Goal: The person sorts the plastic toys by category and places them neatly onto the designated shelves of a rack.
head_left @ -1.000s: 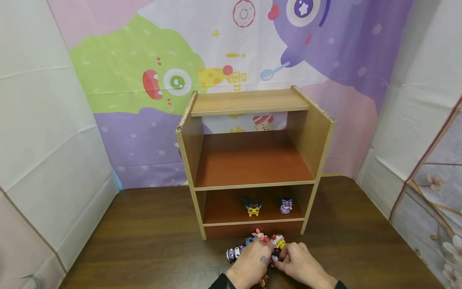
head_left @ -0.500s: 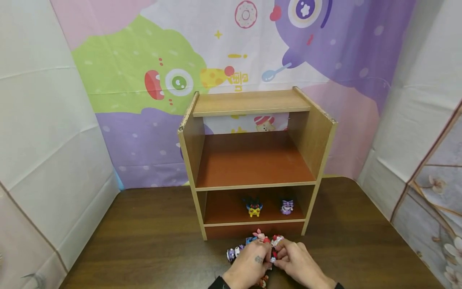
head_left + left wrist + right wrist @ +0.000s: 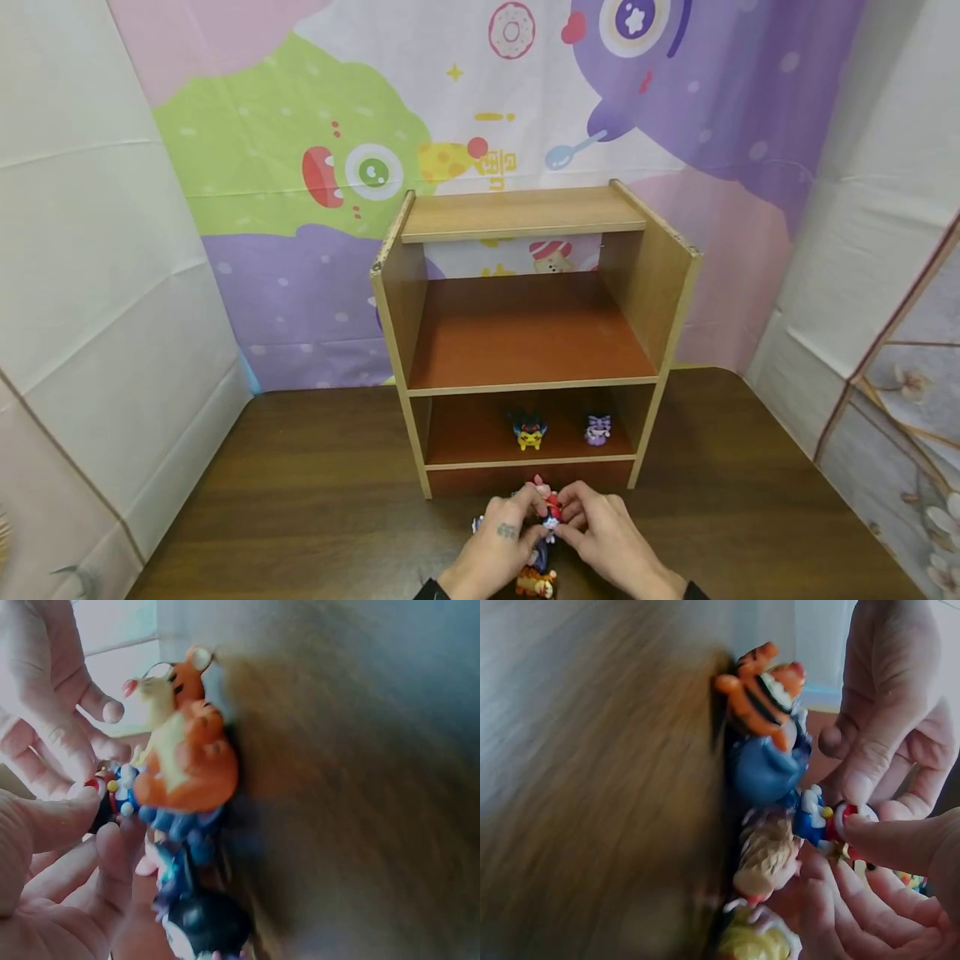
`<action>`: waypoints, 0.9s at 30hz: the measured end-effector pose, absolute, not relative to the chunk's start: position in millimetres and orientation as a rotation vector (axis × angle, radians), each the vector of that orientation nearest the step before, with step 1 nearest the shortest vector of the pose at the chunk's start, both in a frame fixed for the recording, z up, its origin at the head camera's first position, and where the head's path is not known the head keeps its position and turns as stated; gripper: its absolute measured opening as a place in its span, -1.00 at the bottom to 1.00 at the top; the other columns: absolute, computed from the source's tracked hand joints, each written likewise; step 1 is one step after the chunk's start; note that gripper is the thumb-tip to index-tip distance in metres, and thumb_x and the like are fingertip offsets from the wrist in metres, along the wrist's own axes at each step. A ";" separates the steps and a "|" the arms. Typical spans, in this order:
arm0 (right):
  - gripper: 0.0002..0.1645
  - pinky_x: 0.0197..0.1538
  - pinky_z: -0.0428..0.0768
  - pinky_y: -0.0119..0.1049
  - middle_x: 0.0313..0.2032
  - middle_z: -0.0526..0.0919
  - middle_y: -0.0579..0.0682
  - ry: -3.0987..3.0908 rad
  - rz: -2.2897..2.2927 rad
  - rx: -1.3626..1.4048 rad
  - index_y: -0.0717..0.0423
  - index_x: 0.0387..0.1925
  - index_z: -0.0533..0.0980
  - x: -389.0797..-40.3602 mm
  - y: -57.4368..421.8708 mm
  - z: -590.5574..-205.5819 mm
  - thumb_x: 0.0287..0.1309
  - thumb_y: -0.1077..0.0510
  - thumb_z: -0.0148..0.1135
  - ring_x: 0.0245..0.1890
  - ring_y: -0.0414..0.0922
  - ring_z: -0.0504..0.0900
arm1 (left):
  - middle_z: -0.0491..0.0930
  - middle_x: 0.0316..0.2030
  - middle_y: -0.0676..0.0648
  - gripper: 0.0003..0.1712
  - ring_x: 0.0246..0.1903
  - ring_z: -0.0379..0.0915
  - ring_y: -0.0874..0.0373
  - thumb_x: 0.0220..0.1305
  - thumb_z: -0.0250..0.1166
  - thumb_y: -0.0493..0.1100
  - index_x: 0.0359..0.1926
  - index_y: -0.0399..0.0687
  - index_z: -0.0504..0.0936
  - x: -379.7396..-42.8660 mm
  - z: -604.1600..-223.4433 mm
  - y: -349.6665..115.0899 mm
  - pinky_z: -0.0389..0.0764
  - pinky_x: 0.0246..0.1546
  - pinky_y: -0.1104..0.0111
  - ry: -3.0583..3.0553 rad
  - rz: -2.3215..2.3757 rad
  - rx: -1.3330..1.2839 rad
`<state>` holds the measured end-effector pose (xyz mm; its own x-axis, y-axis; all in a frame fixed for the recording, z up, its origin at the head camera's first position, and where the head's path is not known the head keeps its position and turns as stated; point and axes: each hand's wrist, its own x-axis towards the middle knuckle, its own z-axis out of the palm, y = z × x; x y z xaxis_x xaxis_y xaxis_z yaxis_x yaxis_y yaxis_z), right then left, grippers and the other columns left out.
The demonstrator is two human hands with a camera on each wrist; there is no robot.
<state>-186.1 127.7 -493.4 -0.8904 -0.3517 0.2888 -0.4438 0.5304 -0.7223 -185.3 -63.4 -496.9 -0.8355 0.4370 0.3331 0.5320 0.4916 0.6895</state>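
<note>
A small figurine (image 3: pixel 552 518) in red, blue and white is held between both hands, over a cluster of other toys. My left hand (image 3: pixel 498 537) pinches it from the left with thumb and fingers. From the other side my right hand (image 3: pixel 611 529) grips it by thumb and fingertips, as the right wrist view also shows. Just below lies an orange tiger figurine (image 3: pixel 536 582) with black stripes, beside a blue figurine (image 3: pixel 765 772). A black and white figurine (image 3: pixel 206 922) sits at the bottom of the left wrist view. My hands partly hide the cluster.
A wooden shelf unit (image 3: pixel 532 387) stands behind the hands on the brown table (image 3: pixel 315 517). On its lower shelf are a yellow figurine with a dark hood (image 3: pixel 529 433) and a purple figurine (image 3: pixel 597 429). A cartoon-printed curtain (image 3: pixel 300 308) hangs behind.
My left hand has shifted left and come off the tiger figurine, which now shows. The red, blue and white figurine is now plainly visible between both sets of fingertips. Shelf figurines stay put.
</note>
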 end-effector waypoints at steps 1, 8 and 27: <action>-0.70 -0.33 0.67 -0.42 -0.40 0.73 -0.06 -2.627 1.291 0.696 0.16 -0.21 0.55 -186.6 124.2 -492.7 0.05 0.35 0.50 -0.41 -0.32 0.69 | 0.75 -0.21 0.01 -0.78 -0.12 0.65 0.31 0.25 0.40 -0.40 -0.21 -0.06 0.55 -185.1 -495.6 -65.6 0.60 -0.17 0.50 -2.595 -1.297 -0.833; -0.66 -0.36 0.66 -0.41 -0.36 0.73 -0.06 -2.467 1.314 0.656 0.17 -0.14 0.58 -190.7 100.4 -486.8 0.04 0.40 0.49 -0.37 -0.26 0.70 | 0.79 -0.23 -0.07 -0.76 -0.19 0.72 0.18 0.21 0.44 -0.38 -0.20 -0.06 0.56 -185.3 -483.9 -79.2 0.65 -0.26 0.38 -2.503 -1.328 -0.630; -0.48 0.00 0.71 -0.15 0.09 0.62 0.22 -2.309 1.511 0.723 0.41 0.15 0.55 -205.9 39.4 -475.4 0.10 0.47 0.36 0.01 0.09 0.70 | 0.77 -0.20 -0.24 -0.56 -0.25 0.76 -0.05 0.15 0.37 -0.52 0.09 -0.40 0.62 -198.4 -467.5 -106.8 0.74 -0.23 0.26 -2.323 -1.298 -0.222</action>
<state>-205.9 39.4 -475.4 -0.8326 -0.2510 0.4937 -0.5529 0.3247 -0.7674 -198.4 -106.8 -467.5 -0.8777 -0.0838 0.4718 0.3579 0.5399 0.7618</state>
